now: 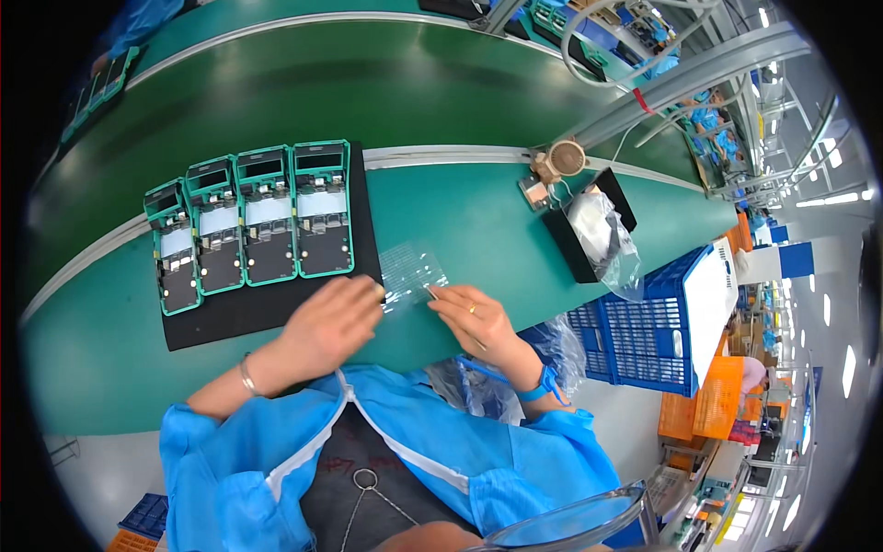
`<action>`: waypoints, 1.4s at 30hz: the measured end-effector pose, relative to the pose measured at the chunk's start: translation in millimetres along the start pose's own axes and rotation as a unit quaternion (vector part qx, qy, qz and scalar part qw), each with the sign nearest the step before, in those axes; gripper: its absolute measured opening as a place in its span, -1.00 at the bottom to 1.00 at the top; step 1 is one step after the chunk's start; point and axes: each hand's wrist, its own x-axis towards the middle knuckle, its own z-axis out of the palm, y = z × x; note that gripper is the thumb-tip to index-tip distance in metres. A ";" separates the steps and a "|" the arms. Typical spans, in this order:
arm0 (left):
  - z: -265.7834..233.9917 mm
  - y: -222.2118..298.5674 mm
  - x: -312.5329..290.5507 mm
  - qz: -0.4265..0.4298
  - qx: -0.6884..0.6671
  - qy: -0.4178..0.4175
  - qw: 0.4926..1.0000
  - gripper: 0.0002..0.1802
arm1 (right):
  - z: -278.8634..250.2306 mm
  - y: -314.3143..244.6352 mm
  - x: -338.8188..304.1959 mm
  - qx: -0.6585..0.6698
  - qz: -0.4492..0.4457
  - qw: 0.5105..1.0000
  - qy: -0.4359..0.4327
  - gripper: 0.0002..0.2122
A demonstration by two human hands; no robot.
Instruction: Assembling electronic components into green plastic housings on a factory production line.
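Observation:
A clear plastic sheet with a grid of small pieces (410, 270) lies on the green bench in front of me. My left hand (333, 317) rests at the sheet's left edge, fingers stretched out and lying flat, with the thumb hidden. At the sheet's right edge, my right hand (472, 319) is closed in a pinch on a thin metal tool (430, 293) that looks like tweezers. Its tip is beside the sheet, but I cannot tell whether it touches. Left of the sheet, several teal-framed device housings (269, 216) with exposed inner parts stand in a row on a black mat (241, 308).
At the right rear, a black box (568, 241) holds a clear plastic bag, with a small beige fan (564, 159) behind it. A blue crate (635, 336) stands off the bench's right side. A metal rail (451, 157) borders the dark green strip beyond.

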 end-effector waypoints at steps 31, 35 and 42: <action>-86.3 -80.1 -84.2 -0.255 0.225 0.119 0.933 -0.77 | 103.9 -30.2 164.7 0.104 -0.175 0.978 0.044 -0.74; -91.8 -87.4 -96.8 -0.259 0.260 0.059 0.929 -0.73 | 145.2 -35.6 204.8 0.088 -0.207 0.974 0.012 -0.71; -85.8 -91.7 -100.8 -0.263 0.240 0.084 0.931 -0.71 | 175.8 -38.9 224.3 0.052 -0.218 0.974 -0.022 -0.68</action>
